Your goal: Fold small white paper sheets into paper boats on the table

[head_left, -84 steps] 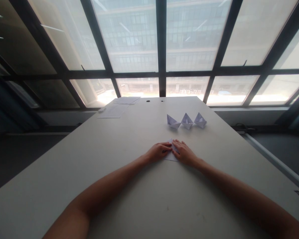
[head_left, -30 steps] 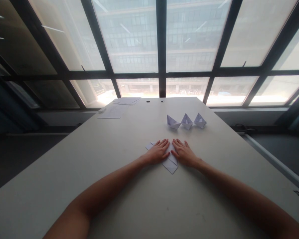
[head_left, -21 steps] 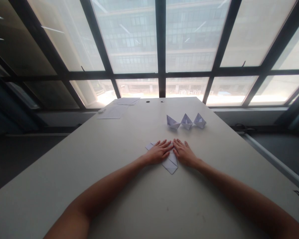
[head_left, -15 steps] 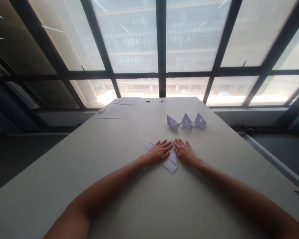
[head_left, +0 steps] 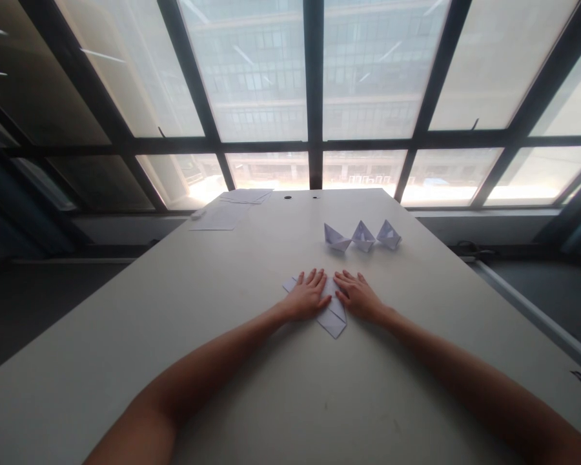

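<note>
In the head view, the work appears to be at the creasing step: a flat, folded piece of white paper (head_left: 334,316) lies low in the centre of the frame, seemingly being pressed smooth. The next move seems to call for firm, even pressure along the fold, with the layers kept aligned.

The left hand (head_left: 306,298) lies flat across the paper's middle, fingers extended and grasping nothing; corners of the paper show at its upper left and below its thumb. The right hand (head_left: 358,297) is likewise spread and unclenched, at the paper's right edge; how much paper lies beneath it is hidden.

Above the hands, right of centre, three white folded-paper boats (head_left: 363,237) stand in a row on the pale, smooth worktop (head_left: 213,297). White paper sheets (head_left: 215,218) lie toward the upper left.
</note>
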### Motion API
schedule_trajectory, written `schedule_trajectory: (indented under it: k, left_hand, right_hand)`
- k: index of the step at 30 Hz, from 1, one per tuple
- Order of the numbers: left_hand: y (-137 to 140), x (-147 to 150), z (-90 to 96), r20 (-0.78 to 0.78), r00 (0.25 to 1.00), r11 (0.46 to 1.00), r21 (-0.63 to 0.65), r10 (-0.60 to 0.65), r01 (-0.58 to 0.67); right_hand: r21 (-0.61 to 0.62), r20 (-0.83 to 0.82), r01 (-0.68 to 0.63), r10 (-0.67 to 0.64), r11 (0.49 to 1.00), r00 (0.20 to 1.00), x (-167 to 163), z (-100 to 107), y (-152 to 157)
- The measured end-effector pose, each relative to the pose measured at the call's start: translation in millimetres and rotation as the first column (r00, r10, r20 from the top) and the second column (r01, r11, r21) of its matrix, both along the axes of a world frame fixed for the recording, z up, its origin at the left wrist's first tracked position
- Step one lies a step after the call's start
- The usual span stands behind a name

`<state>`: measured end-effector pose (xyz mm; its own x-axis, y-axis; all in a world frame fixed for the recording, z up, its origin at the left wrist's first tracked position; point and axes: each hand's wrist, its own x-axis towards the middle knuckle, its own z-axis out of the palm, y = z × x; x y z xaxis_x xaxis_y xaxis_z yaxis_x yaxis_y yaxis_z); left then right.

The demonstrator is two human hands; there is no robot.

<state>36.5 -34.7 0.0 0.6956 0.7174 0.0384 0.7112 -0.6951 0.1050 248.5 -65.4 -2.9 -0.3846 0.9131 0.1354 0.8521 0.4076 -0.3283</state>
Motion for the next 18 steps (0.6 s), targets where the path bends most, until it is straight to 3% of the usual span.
schedule_trajectory:
  k: [3,7,15,18]
  left_hand:
    - [0.4,0.9,-4.3,-0.026,0.99,0.99,0.004,0.142,-0.142]
    - [2.5,0.1,-6.5,-0.027,0.984,0.984,-0.003,0.177,-0.177]
    - [2.8,-6.4,4.2,0.009,0.991,0.99,-0.028,-0.136,0.136]
    - [1.7,-6.7,6.8,0.014,0.987,0.987,-0.027,-0.157,0.157]
  right_hand:
    - [0.014,0.009,0.005,-0.005,1.0,1.0,-1.3,1.9,-0.8]
    - [0.011,0.015,0.004,-0.004,1.0,1.0,-1.4,2.7,-1.1]
    - [-0.024,0.046,-0.028,0.029,0.999,0.999,-0.1,-0.1,-1.0]
    - [-0.04,0.072,-0.073,0.076,0.997,0.994,2.8,1.1,-1.5]
